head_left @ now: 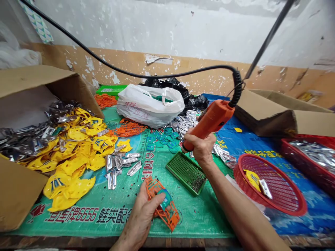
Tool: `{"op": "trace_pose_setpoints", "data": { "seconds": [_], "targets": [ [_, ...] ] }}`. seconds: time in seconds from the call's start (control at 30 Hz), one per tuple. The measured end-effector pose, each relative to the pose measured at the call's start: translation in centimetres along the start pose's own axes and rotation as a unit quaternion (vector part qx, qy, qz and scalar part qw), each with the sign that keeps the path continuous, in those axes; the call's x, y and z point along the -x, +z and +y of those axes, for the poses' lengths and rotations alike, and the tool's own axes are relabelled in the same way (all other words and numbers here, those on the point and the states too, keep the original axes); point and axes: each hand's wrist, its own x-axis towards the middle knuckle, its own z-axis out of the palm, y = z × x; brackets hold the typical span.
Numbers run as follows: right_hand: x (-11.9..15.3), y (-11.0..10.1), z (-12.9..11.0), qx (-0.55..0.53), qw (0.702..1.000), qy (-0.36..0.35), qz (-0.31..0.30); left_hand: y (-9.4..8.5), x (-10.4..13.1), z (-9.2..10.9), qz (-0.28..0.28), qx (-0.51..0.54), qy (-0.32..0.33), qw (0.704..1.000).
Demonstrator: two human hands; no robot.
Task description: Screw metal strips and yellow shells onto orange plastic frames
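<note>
My left hand [143, 212] grips an orange plastic frame [171, 221] near the table's front edge. The thumb presses a small teal plastic piece [165, 199] against it. In my right hand [201, 146] is an orange electric screwdriver [213, 116], its corded end up and to the right. Its tip is hidden behind the hand. Below that hand lies a green tray [180, 170] with many small screws [197, 184] gathered at its near right end. More teal pieces [162, 139] are scattered beyond the tray.
Yellow plastic parts [75, 164] spill from a cardboard box [23, 188] at left, beside silver parts [123, 162]. A white bag [149, 108] and orange frames [128, 128] lie behind. At right stand a red basket [290, 181] and another box [272, 122]. A black cable [146, 75] hangs overhead.
</note>
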Motion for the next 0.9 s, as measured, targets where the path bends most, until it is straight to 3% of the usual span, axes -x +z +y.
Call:
{"op": "trace_pose_setpoints", "data": {
  "seconds": [0.13,0.3,0.47,0.7,0.9],
  "targets": [
    [0.9,0.2,-2.1,-0.031,0.999,0.003,-0.01,0.1,0.1,0.9,0.044,-0.057,0.08,0.994],
    [3.6,0.9,-5.6,-0.102,0.991,0.064,-0.064,-0.4,0.1,2.0,-0.011,-0.165,0.127,0.978],
    [6.2,1.7,-8.3,-0.167,0.974,0.086,-0.129,-0.6,-0.4,1.6,-0.02,-0.145,0.131,0.981],
    [7.6,2.3,-9.0,-0.198,0.962,0.103,-0.157,-0.8,-0.3,1.3,-0.052,-0.157,0.144,0.976],
    [7.9,2.3,-9.1,-0.201,0.96,0.117,-0.159,-0.9,0.1,1.3,-0.037,-0.188,0.138,0.972]
  ]
}}
